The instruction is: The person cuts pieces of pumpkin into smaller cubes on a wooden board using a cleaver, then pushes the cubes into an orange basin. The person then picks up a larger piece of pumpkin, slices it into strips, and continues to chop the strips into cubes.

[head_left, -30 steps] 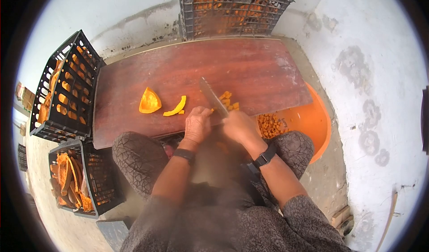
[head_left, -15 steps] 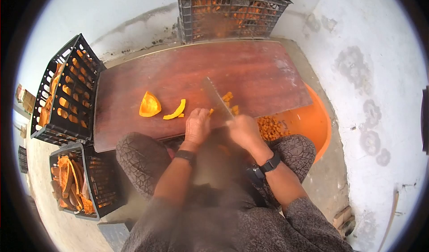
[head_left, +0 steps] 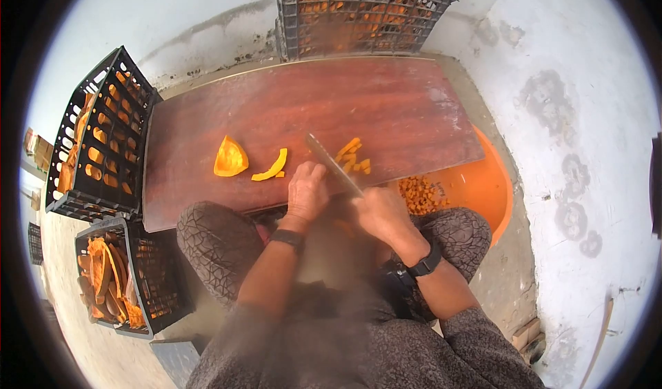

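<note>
My right hand [head_left: 386, 213] is closed around the handle of a knife [head_left: 332, 164], whose blade slants up and to the left over the red-brown board [head_left: 200, 117]. Close to the blade's left side, my left hand [head_left: 307, 195] rests at the board's near edge with its fingers curled; whatever lies under them is hidden. Small cut pumpkin pieces [head_left: 353, 156] lie just right of the blade. Left of my left hand are a curved pumpkin slice [head_left: 272, 166] with a small bit beside it, and a larger pumpkin chunk [head_left: 231, 158].
An orange tub [head_left: 483, 196] holding diced pumpkin [head_left: 419, 195] sits under the board's right end. Black crates of pumpkin stand left [head_left: 103, 137], lower left [head_left: 134, 279] and stacked behind [head_left: 365, 20]. A white wall [head_left: 586, 134] rises on the right.
The knife blade has shifted left, nearer my left hand, and slants more. More of the cut pieces show to its right. The chunk and curved slice stay put.
</note>
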`<action>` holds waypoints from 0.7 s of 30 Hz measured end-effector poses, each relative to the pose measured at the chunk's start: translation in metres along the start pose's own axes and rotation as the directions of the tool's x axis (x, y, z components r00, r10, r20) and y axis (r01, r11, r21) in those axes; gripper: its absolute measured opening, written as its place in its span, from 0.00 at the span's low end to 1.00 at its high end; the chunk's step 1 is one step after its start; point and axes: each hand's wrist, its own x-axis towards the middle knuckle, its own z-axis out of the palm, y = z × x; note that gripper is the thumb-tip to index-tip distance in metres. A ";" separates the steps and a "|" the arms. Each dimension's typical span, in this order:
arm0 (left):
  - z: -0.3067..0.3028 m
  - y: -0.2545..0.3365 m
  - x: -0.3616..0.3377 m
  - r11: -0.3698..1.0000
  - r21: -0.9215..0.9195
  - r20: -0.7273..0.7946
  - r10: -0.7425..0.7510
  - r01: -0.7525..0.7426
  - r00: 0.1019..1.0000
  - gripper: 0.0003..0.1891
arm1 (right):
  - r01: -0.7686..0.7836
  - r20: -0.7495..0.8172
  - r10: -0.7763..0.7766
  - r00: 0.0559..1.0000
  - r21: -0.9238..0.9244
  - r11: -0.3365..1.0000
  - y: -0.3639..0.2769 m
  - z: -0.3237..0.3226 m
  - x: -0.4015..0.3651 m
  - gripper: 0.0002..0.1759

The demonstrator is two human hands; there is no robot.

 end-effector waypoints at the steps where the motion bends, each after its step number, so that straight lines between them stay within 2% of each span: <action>1: 0.000 0.000 0.000 1.000 0.013 0.001 0.002 -0.002 1.000 0.06 | -0.004 0.009 0.004 1.000 -0.012 1.000 0.000 0.000 0.000 0.13; 8: 0.001 -0.004 0.000 1.000 -0.013 -0.019 0.012 -0.013 1.000 0.06 | -0.028 0.038 0.030 0.999 -0.041 0.999 -0.003 0.006 0.005 0.11; 10: 0.000 -0.003 0.002 0.997 -0.010 0.059 -0.076 0.077 0.995 0.07 | 0.044 0.071 -0.039 0.997 -0.071 0.996 -0.004 0.007 0.012 0.09; 11: 0.000 -0.004 0.002 0.997 -0.010 0.059 -0.076 0.076 0.995 0.07 | 0.044 0.070 -0.039 0.997 -0.071 0.996 -0.005 0.008 0.015 0.09; 13: -0.001 -0.004 0.003 0.995 -0.062 0.072 -0.073 0.078 0.995 0.06 | -0.009 0.052 0.011 0.999 -0.051 0.999 -0.010 0.010 0.021 0.08; 21: -0.003 -0.006 0.000 0.999 -0.011 0.070 -0.046 0.047 0.997 0.07 | 0.006 -0.044 -0.005 0.999 0.027 1.000 0.001 0.032 0.046 0.11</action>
